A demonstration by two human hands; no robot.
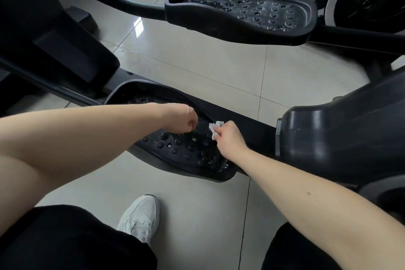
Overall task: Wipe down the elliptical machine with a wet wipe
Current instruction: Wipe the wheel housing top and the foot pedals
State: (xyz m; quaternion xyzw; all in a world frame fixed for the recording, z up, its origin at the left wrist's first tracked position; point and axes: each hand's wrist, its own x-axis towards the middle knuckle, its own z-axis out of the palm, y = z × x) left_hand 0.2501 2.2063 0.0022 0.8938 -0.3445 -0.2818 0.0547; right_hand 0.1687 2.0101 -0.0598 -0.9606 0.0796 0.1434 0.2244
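At the centre of the frame the right hand (228,136) pinches a crumpled white wet wipe (215,126) in its curled fingers (219,133), over the elliptical's near pedal (186,152). Just left of it, the left hand (183,119) hangs above the studded pedal in a loose fist, with nothing showing in it

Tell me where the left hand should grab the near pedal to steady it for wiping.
Probably the near pedal, by the raised rim at its end farthest from the wipe; bring the left hand down from above. That lip gives fingers an edge and lies clear of the right hand.
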